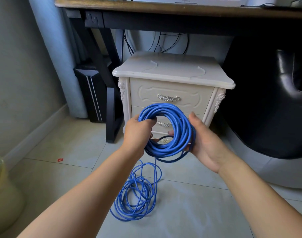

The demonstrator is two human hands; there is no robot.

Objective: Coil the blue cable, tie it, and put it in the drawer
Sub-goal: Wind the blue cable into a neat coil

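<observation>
Left hand (138,133) clenched round the left side of the coiled blue cable (164,107); right hand (203,143) cupping the right side, fingers hooked behind and through the ring, thumb straight up. Coil held upright in the air directly in front of the cream nightstand (172,71), level with its lower front; lower drawer handle (164,124) visible through the ring. Top drawer (171,88) just above the coil, closed. Uncoiled remainder hanging from the coil's underside down to loose loops (134,196) on the tiled floor (207,212), nearer the camera than the nightstand. Left of the nightstand: black desk leg (110,107), then dark computer tower (90,91). Right of it: black chair (267,100). Small red scrap (60,159) on the tiles, well left of the nightstand.
</observation>
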